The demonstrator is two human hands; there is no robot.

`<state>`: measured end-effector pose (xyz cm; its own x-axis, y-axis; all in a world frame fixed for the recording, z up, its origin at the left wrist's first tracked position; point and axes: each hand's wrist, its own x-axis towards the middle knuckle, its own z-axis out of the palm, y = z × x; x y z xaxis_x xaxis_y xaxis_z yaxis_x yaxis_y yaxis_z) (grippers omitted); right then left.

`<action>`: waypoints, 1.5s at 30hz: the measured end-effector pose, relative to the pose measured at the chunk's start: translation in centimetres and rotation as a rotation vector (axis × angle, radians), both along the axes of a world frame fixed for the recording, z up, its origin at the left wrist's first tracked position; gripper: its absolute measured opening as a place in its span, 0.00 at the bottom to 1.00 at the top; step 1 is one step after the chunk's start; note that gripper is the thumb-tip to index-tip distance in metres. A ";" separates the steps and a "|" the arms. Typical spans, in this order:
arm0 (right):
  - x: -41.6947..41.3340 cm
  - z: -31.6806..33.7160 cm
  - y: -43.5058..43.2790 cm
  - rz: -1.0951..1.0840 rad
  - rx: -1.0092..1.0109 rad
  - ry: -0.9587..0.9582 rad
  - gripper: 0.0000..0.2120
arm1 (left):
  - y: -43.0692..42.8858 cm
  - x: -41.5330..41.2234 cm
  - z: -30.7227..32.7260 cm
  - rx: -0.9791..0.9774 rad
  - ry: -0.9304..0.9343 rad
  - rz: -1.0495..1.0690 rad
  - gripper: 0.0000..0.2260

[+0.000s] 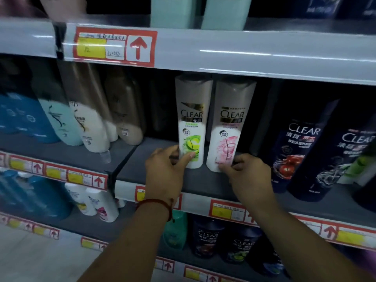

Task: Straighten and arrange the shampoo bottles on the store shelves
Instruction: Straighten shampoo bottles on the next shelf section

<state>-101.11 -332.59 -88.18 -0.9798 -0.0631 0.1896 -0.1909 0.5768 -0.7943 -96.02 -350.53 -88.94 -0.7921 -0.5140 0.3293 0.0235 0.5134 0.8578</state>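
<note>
Two white bottles held low, mid-frame.
The green-label bottle (pixel 190 127) is pinched by the left hand (pixel 164 171), the pink-label bottle (pixel 227 129) by the right hand (pixel 248 176); rigid, probably slick plastic, best gripped near the base.

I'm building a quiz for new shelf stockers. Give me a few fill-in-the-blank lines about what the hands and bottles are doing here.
1. The left hand grips the white bottle with the ____ leaf label.
2. The right hand grips the white bottle with the ____ flower label.
3. Both white bottles carry the brand word ____.

Missing words: green; pink; CLEAR
</note>
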 end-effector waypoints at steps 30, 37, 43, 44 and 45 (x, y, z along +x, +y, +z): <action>-3.9 -0.2 -3.8 -0.191 0.286 0.077 0.20 | -0.8 -5.9 0.1 0.108 0.076 0.151 0.12; -3.9 -0.3 -3.9 -0.195 0.314 0.065 0.21 | -0.8 -5.9 -0.1 0.095 0.057 0.154 0.13; -4.0 -0.1 -3.9 -0.194 0.360 0.055 0.21 | -1.1 -5.8 0.2 0.090 -0.002 0.127 0.15; -4.0 0.0 -3.9 -0.185 0.366 0.048 0.21 | -1.2 -5.8 0.5 0.080 -0.029 0.119 0.16; -3.9 0.1 -3.9 -0.171 0.372 0.040 0.20 | -1.2 -5.7 0.7 0.057 -0.060 0.109 0.17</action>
<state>-105.00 -336.47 -88.06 -0.9745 0.0289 0.2226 -0.0935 0.8493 -0.5196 -101.71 -351.73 -88.25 -0.7478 -0.6148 0.2507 -0.0819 0.4601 0.8841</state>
